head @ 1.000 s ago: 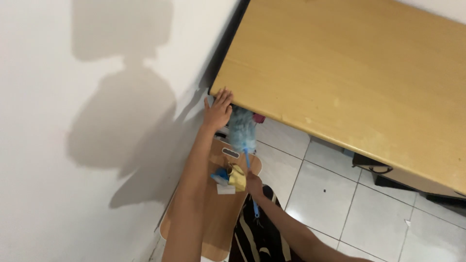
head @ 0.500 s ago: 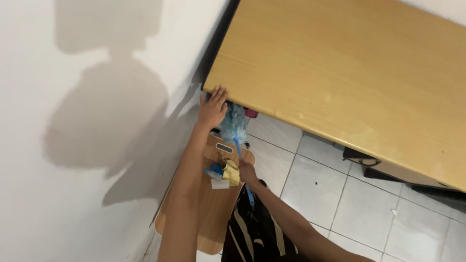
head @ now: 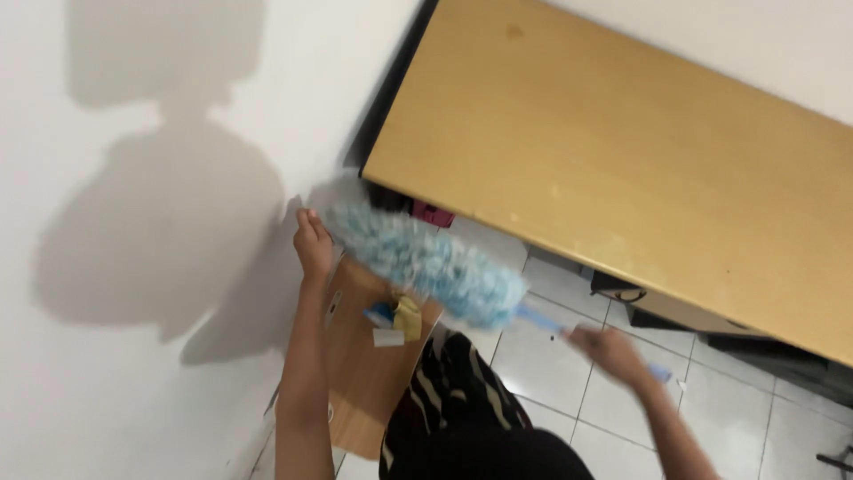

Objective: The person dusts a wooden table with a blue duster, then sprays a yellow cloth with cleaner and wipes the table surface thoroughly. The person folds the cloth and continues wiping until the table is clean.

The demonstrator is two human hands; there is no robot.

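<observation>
From the head camera, the right hand [head: 611, 348] is closed around the handle of a fluffy blue duster [head: 426, 262] held just below the wooden desk's [head: 622, 169] near edge, while the left hand [head: 313, 243], loosely curled and empty, rests against the white wall [head: 133, 356] left of the desk.

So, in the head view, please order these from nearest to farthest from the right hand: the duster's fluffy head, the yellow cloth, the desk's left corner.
From the right hand:
1. Duster head, to its left.
2. Yellow cloth, farther left, on the wooden board.
3. Desk corner, upper left.
</observation>
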